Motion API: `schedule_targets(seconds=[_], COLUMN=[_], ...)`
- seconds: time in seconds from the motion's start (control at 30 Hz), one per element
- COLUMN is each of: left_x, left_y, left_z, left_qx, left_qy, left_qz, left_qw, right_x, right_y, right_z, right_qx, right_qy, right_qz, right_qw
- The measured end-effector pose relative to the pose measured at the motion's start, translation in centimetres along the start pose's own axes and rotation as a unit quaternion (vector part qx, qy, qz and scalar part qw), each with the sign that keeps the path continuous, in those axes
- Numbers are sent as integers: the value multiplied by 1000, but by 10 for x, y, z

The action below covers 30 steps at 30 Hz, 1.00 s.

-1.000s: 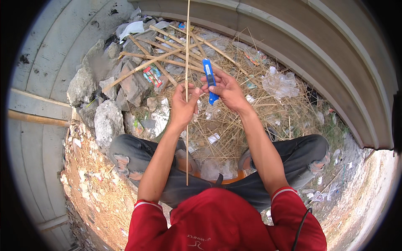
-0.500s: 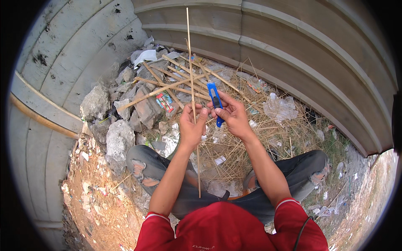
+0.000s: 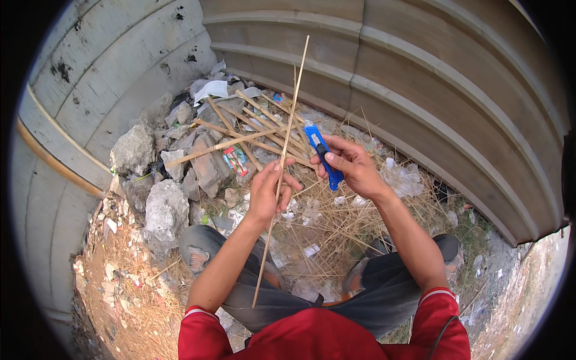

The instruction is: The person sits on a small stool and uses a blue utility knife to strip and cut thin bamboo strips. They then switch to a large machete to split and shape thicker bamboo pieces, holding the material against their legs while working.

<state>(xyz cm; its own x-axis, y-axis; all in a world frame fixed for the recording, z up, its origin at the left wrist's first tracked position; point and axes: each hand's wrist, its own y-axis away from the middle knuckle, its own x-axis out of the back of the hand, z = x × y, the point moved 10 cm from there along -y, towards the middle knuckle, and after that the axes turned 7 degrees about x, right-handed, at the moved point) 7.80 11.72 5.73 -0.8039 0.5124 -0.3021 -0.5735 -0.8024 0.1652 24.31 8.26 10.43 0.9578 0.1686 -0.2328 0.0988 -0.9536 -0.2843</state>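
My left hand (image 3: 268, 191) pinches a long, thin bamboo strip (image 3: 296, 99), its other fingers partly spread toward the right. The strip slants up and to the right, with its lower end over my left leg. In my right hand (image 3: 355, 168) is a blue box cutter (image 3: 324, 157), gripped with the thumb along its body. Its front end points up and left, close to the strip but apart from it. I cannot make out how far the blade is out.
Several thicker bamboo sticks (image 3: 225, 143) lie crossed ahead on straw (image 3: 354, 227) and litter. Broken stones (image 3: 166, 210) are heaped on the left. A pale panel wall (image 3: 114, 66) and a brown corrugated metal sheet (image 3: 432, 102) close in the far side. My crossed legs (image 3: 387, 282) are below.
My hands have moved apart, the right one going rightward with the box cutter. The bamboo strip has tilted, its top swinging right and its lower end left.
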Motion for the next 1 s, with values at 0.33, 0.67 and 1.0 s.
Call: schedule_targets(seconds=[0.33,0.67,1.0], left_x=[-24,-15,-9], left_y=[8,1,-1], left_z=[-49,-88,-99], left_qx=[67,107,125], left_qy=[73,87,-5], left_qz=[-46,-34,-35], left_qw=[994,990,991], right_x=[6,8,23], right_y=[23,33,31], right_z=[-1,43,57], right_qx=[8,2,-73], right_qy=[383,501,574], right_qz=[-58,-29,-77], right_qw=[922,865,812])
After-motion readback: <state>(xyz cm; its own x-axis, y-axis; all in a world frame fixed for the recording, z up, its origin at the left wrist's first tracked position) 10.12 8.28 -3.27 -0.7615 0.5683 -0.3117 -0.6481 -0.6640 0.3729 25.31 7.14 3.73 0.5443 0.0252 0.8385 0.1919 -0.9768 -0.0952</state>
